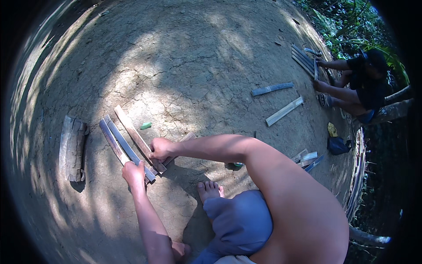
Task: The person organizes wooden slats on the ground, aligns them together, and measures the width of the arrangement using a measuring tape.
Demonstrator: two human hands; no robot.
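Several flat split-bamboo slats lie close together on the ground in front of me. My left hand (pixel 133 173) is closed round the near end of the leftmost, dark-edged slat (pixel 113 141). Right beside it runs a grey-blue slat (pixel 125 144), whose near end sticks out past my left fingers. My right hand (pixel 161 148) is closed at the edge of a paler brown slat (pixel 130 128), near its lower end; some of its fingers are hidden. Another slat (pixel 186 139) lies crosswise, partly under my right wrist.
A thick log piece (pixel 73 148) lies at the left, a green leaf (pixel 146 126) beyond the slats. Two loose slats, one grey (pixel 272 89), one pale (pixel 285 111), lie to the right. Farther right a co-worker (pixel 367 81) sits handling slats (pixel 302 61), near a dark bag (pixel 338 146).
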